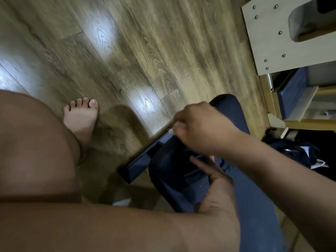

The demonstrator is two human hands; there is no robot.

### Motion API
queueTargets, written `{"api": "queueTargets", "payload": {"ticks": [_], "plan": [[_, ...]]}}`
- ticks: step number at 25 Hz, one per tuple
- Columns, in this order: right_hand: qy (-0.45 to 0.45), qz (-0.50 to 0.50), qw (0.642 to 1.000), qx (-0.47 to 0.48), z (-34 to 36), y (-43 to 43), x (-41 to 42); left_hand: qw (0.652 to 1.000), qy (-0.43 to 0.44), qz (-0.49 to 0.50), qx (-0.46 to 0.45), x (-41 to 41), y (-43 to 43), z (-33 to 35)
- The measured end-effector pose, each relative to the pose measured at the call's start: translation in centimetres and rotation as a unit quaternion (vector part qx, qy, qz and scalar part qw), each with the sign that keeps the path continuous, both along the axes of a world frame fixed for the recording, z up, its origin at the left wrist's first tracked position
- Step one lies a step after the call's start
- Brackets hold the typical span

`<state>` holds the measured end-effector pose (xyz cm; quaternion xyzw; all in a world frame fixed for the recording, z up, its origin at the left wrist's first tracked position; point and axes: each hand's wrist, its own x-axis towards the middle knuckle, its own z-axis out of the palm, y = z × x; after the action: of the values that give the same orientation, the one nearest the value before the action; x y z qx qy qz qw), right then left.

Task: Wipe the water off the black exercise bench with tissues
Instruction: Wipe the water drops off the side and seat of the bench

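Head view: right hand [200, 130] reaches in from right, wrist bent, fingers curled. Grip pinches small white wad, likely tissue [175, 126], blurred and mostly hidden, over bench [254, 206] far end. Left hand [216, 180] rests on bench, fingers straight, grip released, holding nothing. Water drops [224, 164] glint on black pad just beside left fingers, under right forearm. Bare foot [80, 119] on wood floor [145, 42].
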<state>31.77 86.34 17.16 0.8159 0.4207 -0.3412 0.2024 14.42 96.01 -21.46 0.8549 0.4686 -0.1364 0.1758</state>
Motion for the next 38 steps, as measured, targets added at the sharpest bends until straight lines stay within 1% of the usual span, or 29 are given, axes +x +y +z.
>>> {"api": "queueTargets", "payload": {"ticks": [2,5,8,9,10,11,13,15,16,17,18,20,22,23,24,25,26,27,28,29,30,31,32,33,34,35,36,37,38], "plan": [[0.029,0.075,0.997,0.004,0.8,-0.1,-3.0,1.000,-0.022,0.013,0.017,0.1,0.1,0.7],[0.049,0.067,0.997,-0.002,1.5,0.2,-2.9,0.999,-0.035,0.001,0.014,-0.2,0.1,1.4],[0.090,0.107,0.990,0.001,1.7,0.7,-6.1,0.999,-0.039,0.023,0.007,0.2,0.2,1.7],[0.100,0.113,0.988,-0.013,1.9,0.7,-6.6,0.998,-0.054,0.024,0.026,0.2,0.0,1.6],[0.073,0.120,0.990,-0.025,1.9,0.6,-5.6,0.998,-0.051,0.016,0.026,0.2,-0.1,1.5],[0.016,0.109,0.994,-0.027,1.5,0.3,-3.4,0.999,-0.044,0.000,0.031,-0.1,-0.1,1.5],[-0.115,0.024,0.992,-0.037,1.2,0.1,3.3,0.998,-0.049,-0.027,0.041,-0.3,0.0,1.7],[-0.237,-0.056,0.969,-0.037,2.2,-0.5,8.6,0.997,-0.061,-0.022,0.051,-0.4,0.0,2.3],[-0.268,-0.080,0.960,-0.022,2.3,-1.0,9.6,0.997,-0.060,-0.006,0.041,-0.2,-0.1,1.9],[-0.283,-0.084,0.956,0.006,1.7,-1.4,9.7,0.996,-0.065,0.003,0.065,0.0,-0.3,2.1],[-0.276,-0.093,0.956,0.035,0.9,-1.6,8.5,0.996,-0.073,0.008,0.059,-0.1,-0.2,2.0],[-0.209,-0.112,0.969,0.074,-0.4,-1.4,3.9,0.995,-0.083,0.014,0.052,-0.2,-0.3,1.6],[-0.091,-0.054,0.988,0.109,-0.3,-2.2,-1.8,0.996,-0.085,0.024,0.026,-0.1,-0.2,1.1],[-0.034,-0.033,0.992,0.116,0.6,-2.5,-3.5,0.995,-0.068,0.041,0.053,0.0,-0.4,1.0],[-0.003,-0.022,0.992,0.123,1.4,-2.7,-3.7,0.997,-0.045,0.033,0.050,0.4,-0.1,0.6],[-0.007,-0.005,0.990,0.139,1.6,-3.3,-2.5,0.999,-0.040,0.015,-0.018,1.2,-0.5,2.5],[-0.049,0.009,0.987,0.151,1.3,-4.2,-0.2,0.999,-0.027,-0.017,-0.028,2.1,-2.3,2.9],[-0.117,-0.004,0.979,0.165,1.0,-5.0,2.5,0.997,-0.040,-0.039,-0.045,1.1,-3.3,-4.9],[-0.192,-0.049,0.965,0.175,0.9,-5.6,5.4,0.995,-0.073,-0.062,-0.039,2.1,-2.4,-10.4],[-0.239,-0.117,0.945,0.189,0.8,-6.2,7.4,0.990,-0.101,-0.099,-0.017,3.9,-0.9,-11.2],[-0.261,-0.180,0.924,0.213,0.3,-6.6,8.2,0.981,-0.135,-0.138,-0.022,5.2,-1.1,-8.1],[-0.277,-0.220,0.905,0.237,-0.4,-6.8,7.8,0.975,-0.145,-0.149,-0.084,6.3,-2.2,-1.7],[-0.278,-0.241,0.892,0.263,-0.9,-6.7,6.2,0.969,-0.110,-0.208,-0.080,7.9,-3.9,7.8],[-0.261,-0.249,0.886,0.290,-1.1,-6.6,3.9,0.932,-0.125,-0.333,-0.072,9.6,-6.1,18.5],[-0.222,-0.256,0.883,0.324,-1.1,-6.5,1.0,0.889,-0.153,-0.426,-0.069,9.3,-6.6,27.7],[-0.170,-0.262,0.880,0.359,-1.0,-6.7,-2.1,0.884,-0.179,-0.427,-0.068,9.3,-5.2,35.4],[-0.130,-0.259,0.877,0.383,-0.8,-7.3,-5.1,0.882,-0.173,-0.430,-0.084,9.4,-4.7,39.4],[-0.114,-0.238,0.882,0.390,-0.6,-8.0,-7.8,0.890,-0.163,-0.409,-0.117,9.4,-2.2,38.7],[-0.107,-0.201,0.895,0.385,-0.3,-8.8,-10.1,0.895,-0.165,-0.397,-0.119,9.2,-2.4,38.9]]}}
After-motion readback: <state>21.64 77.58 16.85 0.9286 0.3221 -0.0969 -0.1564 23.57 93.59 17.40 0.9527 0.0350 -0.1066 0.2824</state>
